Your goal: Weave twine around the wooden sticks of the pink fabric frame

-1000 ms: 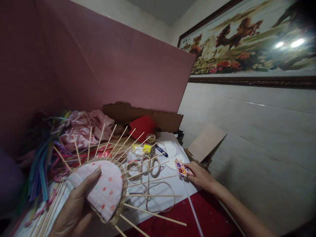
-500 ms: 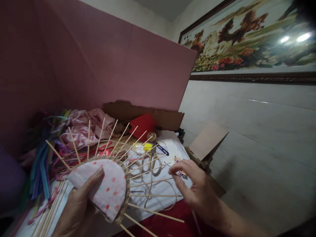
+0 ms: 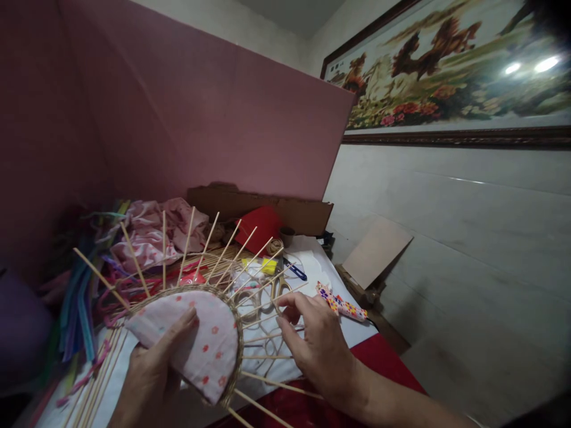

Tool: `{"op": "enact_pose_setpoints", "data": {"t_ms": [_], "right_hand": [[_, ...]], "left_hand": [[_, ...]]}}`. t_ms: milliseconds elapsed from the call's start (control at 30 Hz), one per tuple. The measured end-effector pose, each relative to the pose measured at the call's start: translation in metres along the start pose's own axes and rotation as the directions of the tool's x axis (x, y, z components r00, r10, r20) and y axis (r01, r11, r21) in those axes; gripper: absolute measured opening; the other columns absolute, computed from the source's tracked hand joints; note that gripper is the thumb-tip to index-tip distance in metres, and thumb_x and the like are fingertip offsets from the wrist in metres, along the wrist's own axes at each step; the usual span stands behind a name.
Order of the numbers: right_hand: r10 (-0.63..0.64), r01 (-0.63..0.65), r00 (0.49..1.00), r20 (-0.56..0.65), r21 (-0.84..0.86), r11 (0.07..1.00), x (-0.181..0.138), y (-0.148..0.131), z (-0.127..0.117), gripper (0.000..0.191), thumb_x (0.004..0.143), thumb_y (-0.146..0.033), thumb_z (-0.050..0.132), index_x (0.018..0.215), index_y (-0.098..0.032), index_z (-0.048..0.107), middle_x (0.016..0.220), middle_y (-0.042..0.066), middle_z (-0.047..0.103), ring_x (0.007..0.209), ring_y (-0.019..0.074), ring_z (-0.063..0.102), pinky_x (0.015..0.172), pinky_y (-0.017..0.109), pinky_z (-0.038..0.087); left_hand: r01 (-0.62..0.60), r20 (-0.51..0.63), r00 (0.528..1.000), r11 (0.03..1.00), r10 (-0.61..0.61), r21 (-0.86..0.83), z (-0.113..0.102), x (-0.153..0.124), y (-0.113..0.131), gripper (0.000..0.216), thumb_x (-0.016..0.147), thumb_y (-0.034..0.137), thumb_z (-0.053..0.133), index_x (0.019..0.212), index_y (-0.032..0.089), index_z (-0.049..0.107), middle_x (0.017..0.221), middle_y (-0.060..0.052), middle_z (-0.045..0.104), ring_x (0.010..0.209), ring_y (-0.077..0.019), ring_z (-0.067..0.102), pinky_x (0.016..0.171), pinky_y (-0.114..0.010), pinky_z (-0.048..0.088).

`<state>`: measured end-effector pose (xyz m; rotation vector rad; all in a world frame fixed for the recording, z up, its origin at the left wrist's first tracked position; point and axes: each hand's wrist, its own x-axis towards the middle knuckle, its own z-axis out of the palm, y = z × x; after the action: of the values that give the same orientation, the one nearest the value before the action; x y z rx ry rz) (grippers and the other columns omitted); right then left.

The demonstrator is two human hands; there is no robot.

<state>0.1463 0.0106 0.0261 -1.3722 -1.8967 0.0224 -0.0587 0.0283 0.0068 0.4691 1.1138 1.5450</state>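
Woven base (image 3: 196, 345) gripped by left hand (image 3: 151, 374); right hand (image 3: 316, 345) fingers released, moved onto spokes (image 3: 263, 309).

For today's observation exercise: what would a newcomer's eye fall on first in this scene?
First, the half-woven basket base at lower left, a spotted pink cloth disc with bare sticks fanning out, gripped by the left hand. Next, the right hand at centre, fingers on those sticks above the white table. Behind, a pink board and a framed horse picture at upper right.
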Motion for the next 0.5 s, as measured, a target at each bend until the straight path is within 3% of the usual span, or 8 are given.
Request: {"op": "enact_pose_setpoints", "data": {"t_ms": [67,267,500], "right_hand": [[0.024,-0.024,1.0,0.007,-0.001,1.0,-0.0003,0.0015,-0.0004,0.015,0.078,-0.012,0.056,0.091,-0.019,0.06,0.072,0.001,0.062,0.07,0.0191,0.054,0.069,0.031,0.034],[0.021,-0.022,1.0,0.017,0.065,0.998,0.0028,0.001,-0.0012,0.01,0.08,-0.016,0.059,0.071,-0.02,0.062,0.07,0.0,0.065,0.07,0.0179,0.055,0.07,0.031,0.033],[-0.031,0.03,0.999,0.009,0.07,0.997,0.0044,-0.0067,0.0002,0.013,0.081,-0.019,0.06,0.067,-0.02,0.062,0.065,-0.001,0.064,0.066,0.0164,0.054,0.066,0.029,0.031]], "left_hand": [[0.005,0.006,1.0,1.0,-0.005,0.0,-0.0006,0.0,0.0001,0.031,0.06,0.012,0.075,0.09,0.015,0.067,0.079,-0.005,0.072,0.062,-0.0194,0.067,0.055,-0.027,0.057],[-0.001,0.022,1.0,1.0,0.001,-0.009,-0.0012,0.0,0.0002,0.026,0.063,0.011,0.073,0.088,0.016,0.068,0.08,-0.005,0.072,0.065,-0.0213,0.068,0.055,-0.028,0.057],[0.022,0.033,0.999,1.0,-0.022,-0.003,-0.0048,0.0034,-0.0027,0.024,0.064,0.014,0.073,0.088,0.015,0.068,0.076,-0.006,0.071,0.062,-0.0206,0.066,0.053,-0.028,0.056]]}}
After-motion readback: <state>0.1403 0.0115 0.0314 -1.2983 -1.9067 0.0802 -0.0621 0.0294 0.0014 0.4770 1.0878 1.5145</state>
